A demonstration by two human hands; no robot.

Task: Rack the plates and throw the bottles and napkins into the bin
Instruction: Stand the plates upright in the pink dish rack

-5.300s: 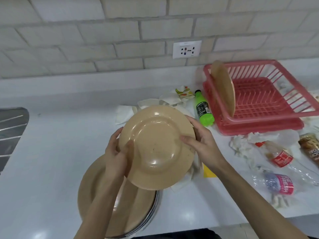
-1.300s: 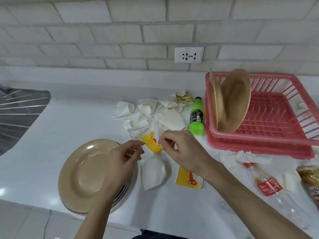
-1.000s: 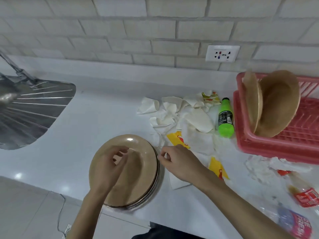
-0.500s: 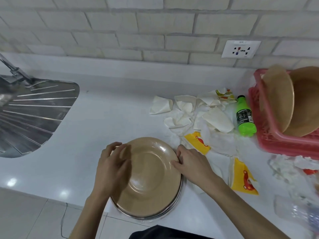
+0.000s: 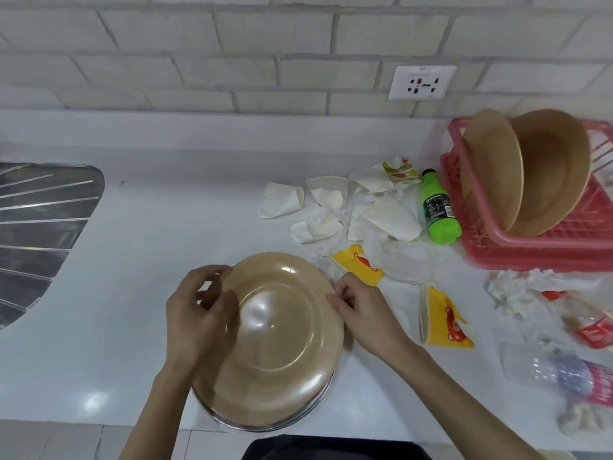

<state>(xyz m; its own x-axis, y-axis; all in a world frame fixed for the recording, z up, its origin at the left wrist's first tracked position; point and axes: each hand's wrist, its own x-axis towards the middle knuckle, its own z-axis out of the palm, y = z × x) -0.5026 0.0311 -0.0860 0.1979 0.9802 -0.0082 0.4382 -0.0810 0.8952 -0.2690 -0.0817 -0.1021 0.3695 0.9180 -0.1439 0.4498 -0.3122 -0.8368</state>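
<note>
Left hand [image 5: 195, 322] grips the near-left rim of the top tan plate [image 5: 278, 340]; right hand [image 5: 361, 313] pinches its right rim. The plate sits on a stack at the counter's [image 5: 132, 260] front edge. Crumpled napkins [image 5: 331, 210] lie beyond the right hand; pink dish rack [image 5: 530, 257] far right holds two plates.

No text can be read with any certainty. The green bottle [image 5: 439, 212] carries a dark label with small white print, too fine to make out. A clear bottle [image 5: 593, 330] at the right has a red label with blurred white lettering, and another [image 5: 570, 380] nearer has a pink label, equally blurred. The yellow wrappers [image 5: 442, 318] show a red cartoon figure, no words.
</note>
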